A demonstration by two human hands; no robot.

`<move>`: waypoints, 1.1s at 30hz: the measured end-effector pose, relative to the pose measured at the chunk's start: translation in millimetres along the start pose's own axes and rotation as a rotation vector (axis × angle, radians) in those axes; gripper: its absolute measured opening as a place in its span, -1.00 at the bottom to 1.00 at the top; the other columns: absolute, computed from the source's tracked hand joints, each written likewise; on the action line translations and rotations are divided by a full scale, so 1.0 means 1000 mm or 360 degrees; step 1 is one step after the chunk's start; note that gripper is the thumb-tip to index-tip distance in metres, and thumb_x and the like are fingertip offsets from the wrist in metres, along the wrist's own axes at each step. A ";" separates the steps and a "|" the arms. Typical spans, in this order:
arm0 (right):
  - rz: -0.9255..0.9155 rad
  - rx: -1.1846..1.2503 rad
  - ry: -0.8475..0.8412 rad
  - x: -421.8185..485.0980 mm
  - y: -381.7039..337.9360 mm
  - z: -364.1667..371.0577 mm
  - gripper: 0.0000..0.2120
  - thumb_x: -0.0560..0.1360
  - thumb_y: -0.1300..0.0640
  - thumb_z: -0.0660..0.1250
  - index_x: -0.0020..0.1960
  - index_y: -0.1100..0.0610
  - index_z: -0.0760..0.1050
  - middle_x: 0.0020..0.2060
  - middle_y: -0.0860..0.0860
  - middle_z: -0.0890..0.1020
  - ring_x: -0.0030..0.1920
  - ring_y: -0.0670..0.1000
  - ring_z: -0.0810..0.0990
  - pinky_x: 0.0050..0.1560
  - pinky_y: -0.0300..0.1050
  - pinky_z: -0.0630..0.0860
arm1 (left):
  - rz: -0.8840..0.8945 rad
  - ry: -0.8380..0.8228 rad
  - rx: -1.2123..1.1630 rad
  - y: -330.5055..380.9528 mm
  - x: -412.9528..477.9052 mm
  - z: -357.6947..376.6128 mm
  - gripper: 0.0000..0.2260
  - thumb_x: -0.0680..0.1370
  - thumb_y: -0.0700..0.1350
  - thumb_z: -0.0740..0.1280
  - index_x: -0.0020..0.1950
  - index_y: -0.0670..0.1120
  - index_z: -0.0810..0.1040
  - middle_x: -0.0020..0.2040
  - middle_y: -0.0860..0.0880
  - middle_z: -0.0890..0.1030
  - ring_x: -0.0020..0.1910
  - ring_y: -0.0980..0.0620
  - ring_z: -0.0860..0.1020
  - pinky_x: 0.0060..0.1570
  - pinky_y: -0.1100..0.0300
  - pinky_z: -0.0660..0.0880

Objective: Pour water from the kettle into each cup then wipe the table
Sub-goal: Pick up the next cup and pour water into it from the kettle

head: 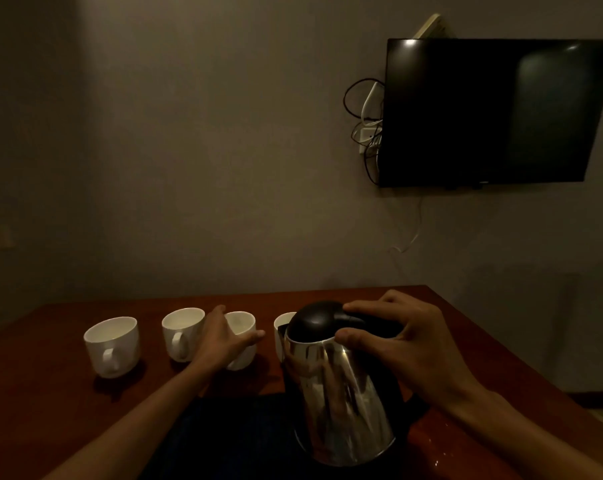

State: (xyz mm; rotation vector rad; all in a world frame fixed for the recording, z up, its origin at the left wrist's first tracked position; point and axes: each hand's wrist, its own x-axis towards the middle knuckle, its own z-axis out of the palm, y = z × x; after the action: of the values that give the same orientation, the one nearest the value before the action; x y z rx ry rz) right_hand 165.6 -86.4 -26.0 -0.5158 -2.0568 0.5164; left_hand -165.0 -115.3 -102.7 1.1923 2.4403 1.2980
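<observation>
A steel kettle (341,400) with a black lid stands tilted slightly at the table's front right. My right hand (404,344) wraps its black handle at the top. Several white cups stand in a row behind it: the leftmost cup (113,344), a second cup (182,332), a third cup (243,327) and a fourth cup (282,327) partly hidden by the kettle. My left hand (224,337) curls around the near side of the third cup. A dark blue cloth (230,438) lies flat under the kettle's left side.
The brown wooden table (36,382) ends at a wall close behind the cups. A black wall-mounted TV (494,112) hangs at upper right with tangled cables (366,126) beside it. Water drops glisten on the table's right edge (431,445).
</observation>
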 end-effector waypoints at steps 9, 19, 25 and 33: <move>0.0010 0.0005 0.0024 0.001 -0.002 0.003 -0.55 0.31 -0.28 0.47 0.14 -0.13 0.67 -0.11 -0.19 0.61 -0.09 -0.16 0.63 -0.11 -0.19 0.61 | -0.0051 -0.0047 0.0098 0.009 0.006 0.007 0.01 0.42 0.26 0.47 0.61 -0.19 0.01 0.55 -0.27 0.17 0.51 -0.25 0.21 0.39 -0.13 0.30; -0.0013 -0.0072 -0.0013 0.015 -0.010 0.007 -0.61 0.35 -0.14 0.57 0.14 -0.09 0.69 -0.13 -0.19 0.63 -0.09 -0.19 0.63 -0.12 -0.25 0.59 | 0.0324 0.0169 0.0523 0.000 0.020 -0.051 -0.08 0.42 0.42 0.31 0.59 -0.09 0.12 0.52 -0.18 0.22 0.46 -0.21 0.29 0.28 -0.18 0.41; 0.0003 -0.0015 -0.0028 0.020 -0.017 0.019 -0.59 0.34 -0.12 0.57 0.15 -0.05 0.69 -0.13 -0.14 0.63 -0.11 -0.16 0.64 -0.10 -0.16 0.62 | 0.0248 0.0104 0.0918 -0.032 0.038 -0.078 -0.06 0.43 0.49 0.21 0.61 -0.05 0.06 0.57 -0.17 0.17 0.49 -0.21 0.27 0.36 -0.19 0.35; -0.0047 0.0082 -0.0098 0.026 -0.019 0.039 -0.59 0.33 -0.16 0.54 0.14 -0.06 0.69 -0.11 -0.12 0.65 -0.09 -0.10 0.66 -0.08 0.00 0.66 | 0.0145 -0.0258 0.0833 -0.056 0.046 -0.072 0.01 0.44 0.36 0.36 0.63 -0.03 -0.14 0.62 -0.19 0.00 0.55 -0.25 0.14 0.40 -0.18 0.34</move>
State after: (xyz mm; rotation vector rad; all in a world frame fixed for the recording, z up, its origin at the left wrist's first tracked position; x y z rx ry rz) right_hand 116.6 -94.0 -16.4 -0.4438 -2.1011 0.5725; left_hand -261.4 -147.6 -89.1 1.4639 2.7096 0.5512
